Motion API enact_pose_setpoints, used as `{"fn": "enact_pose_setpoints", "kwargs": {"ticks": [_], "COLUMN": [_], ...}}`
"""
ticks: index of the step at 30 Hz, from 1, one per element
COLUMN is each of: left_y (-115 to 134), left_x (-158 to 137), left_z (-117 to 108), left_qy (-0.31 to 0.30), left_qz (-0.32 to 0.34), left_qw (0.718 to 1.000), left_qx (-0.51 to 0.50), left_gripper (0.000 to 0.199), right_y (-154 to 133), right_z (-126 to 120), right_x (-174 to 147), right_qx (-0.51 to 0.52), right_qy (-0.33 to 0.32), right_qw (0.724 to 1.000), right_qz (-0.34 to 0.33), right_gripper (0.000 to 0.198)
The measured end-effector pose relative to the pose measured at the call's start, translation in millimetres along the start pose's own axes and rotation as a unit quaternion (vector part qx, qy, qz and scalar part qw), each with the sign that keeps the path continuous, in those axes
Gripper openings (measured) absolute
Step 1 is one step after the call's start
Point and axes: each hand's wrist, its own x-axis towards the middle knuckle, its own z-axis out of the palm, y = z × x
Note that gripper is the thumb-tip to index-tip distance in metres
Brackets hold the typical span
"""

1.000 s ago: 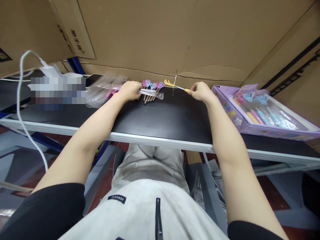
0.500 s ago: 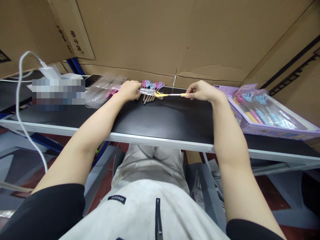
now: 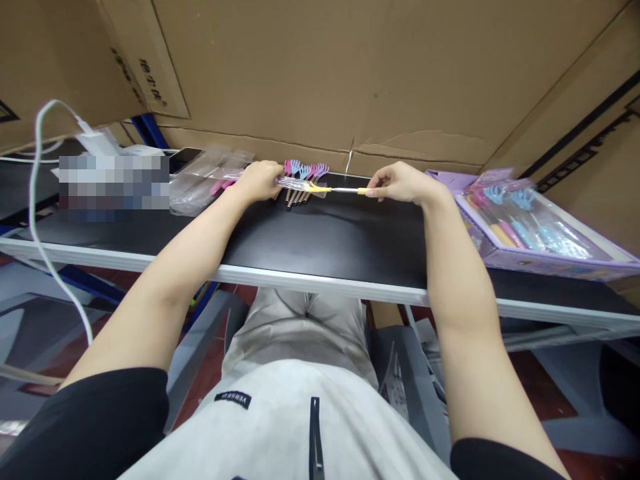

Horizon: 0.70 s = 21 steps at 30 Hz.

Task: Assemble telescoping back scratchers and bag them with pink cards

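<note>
My left hand is closed on one end of a clear plastic sleeve, whose mouth points right. Between thumb and fingers, my right hand pinches the yellow end of a back scratcher with a silver rod. The scratcher lies level, and its yellow claw head is at the sleeve's mouth, seemingly inside it. Behind and below the sleeve lie several more back scratchers with pink, blue and purple claws and dark rods. Beside my left wrist, something pink is partly hidden on a pile of clear sleeves.
On the right stands an open purple box with bagged scratchers in it. A white cable with a plug hangs at the left, near a blurred-out patch. Cardboard walls in the black table at the back.
My right hand has moved slightly left, pushing the yellow claw head further into the sleeve. My left hand stays in place on the sleeve.
</note>
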Motion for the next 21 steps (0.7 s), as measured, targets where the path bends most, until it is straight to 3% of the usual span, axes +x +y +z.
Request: {"fn": "enact_pose_setpoints", "kwargs": {"ticks": [14, 21], "left_y": [-3, 2], "left_x": [2, 4], "left_z": [6, 9], "left_qy": [0.012, 0.032], "left_qz": [0.002, 0.052], "left_qw": [1.000, 0.997], "left_qx": [-0.019, -0.051], "left_gripper": [0.029, 0.020], "right_y": [3, -2], "right_z": [3, 11], "right_x": [2, 5], "right_qx": [0.061, 0.099], "right_qy": [-0.015, -0.008], "right_qw": [0.998, 0.994], "right_qz": [-0.006, -0.037], "right_gripper": [0.030, 0.032]}}
